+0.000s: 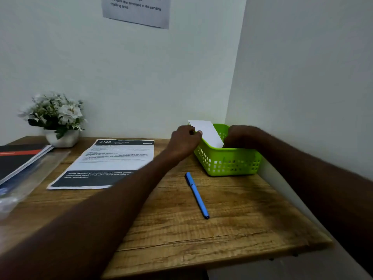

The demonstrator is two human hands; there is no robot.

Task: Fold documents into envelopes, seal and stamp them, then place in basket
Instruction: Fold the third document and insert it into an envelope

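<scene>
A white envelope (207,132) stands tilted in the green plastic basket (228,164) at the back right corner of the wooden table. My left hand (184,141) pinches the envelope's left edge at the basket's near-left rim. My right hand (240,136) reaches into the basket at the envelope's right end; its fingers are hidden behind the hand and the rim. A printed document (109,162) with dark bands lies flat on the table to the left.
A blue pen (197,195) lies on the table (201,235) in front of the basket. A potted white flower (56,120) stands at the back left. Books and a clear sleeve (22,164) lie at the left edge. Walls close in behind and right.
</scene>
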